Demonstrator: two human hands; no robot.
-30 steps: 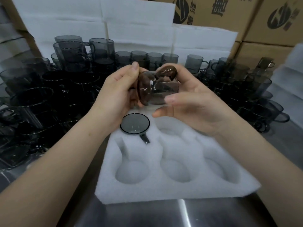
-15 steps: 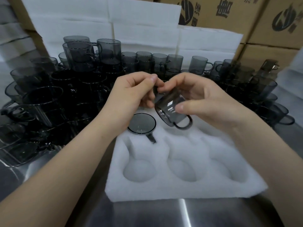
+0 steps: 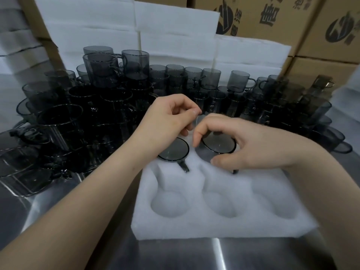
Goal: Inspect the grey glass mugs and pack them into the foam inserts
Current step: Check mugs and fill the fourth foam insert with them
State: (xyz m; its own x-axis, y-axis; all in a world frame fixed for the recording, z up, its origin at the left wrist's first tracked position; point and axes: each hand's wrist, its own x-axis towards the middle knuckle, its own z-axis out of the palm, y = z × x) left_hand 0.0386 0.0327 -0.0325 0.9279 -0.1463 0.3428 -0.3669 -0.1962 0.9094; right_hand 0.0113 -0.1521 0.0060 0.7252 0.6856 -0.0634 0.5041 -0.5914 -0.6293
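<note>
Brushed steel worktop [image 3: 175, 256] near, pale light streak down its middle. Far side: brown cardboard boxes [image 3: 272, 26] stacked, dark logos printed; white foam slabs [image 3: 175, 26] piled before them.

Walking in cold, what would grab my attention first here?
A dark crowd of grey glass mugs fills the table's left and back. In the middle, the right hand grips one mug at a far-row pocket of the white foam insert, beside another mug seated in the far-left pocket.
</note>
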